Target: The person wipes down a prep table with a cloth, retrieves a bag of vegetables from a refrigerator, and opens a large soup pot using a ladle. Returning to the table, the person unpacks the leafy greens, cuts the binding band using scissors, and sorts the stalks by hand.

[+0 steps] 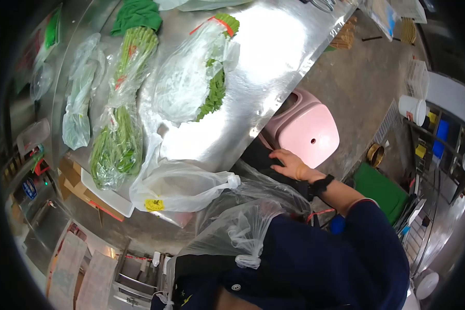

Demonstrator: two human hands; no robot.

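My right hand [293, 165] reaches in from the right, a dark band on its wrist. Its fingers are apart and rest on black material [261, 155] beside the metal table's edge; nothing is seen gripped. My left hand is out of view. Close by, clear plastic [248, 227] covers part of my dark clothing. A knotted translucent bag [186, 186] with a yellow label hangs over the near edge of the metal table [191, 144]. On the table lie bagged green stalks [116, 144], leafy greens [217, 88] in a bag with red tape, and another plastic bag [80, 98].
A pink stool [312, 129] stands on the floor just beyond my right hand. Green cloth [136, 16] lies at the table's far side. At the right are a green panel [380, 191], a white bucket [412, 109] and a metal rack [444, 139]. Cardboard [77, 181] sits at the left.
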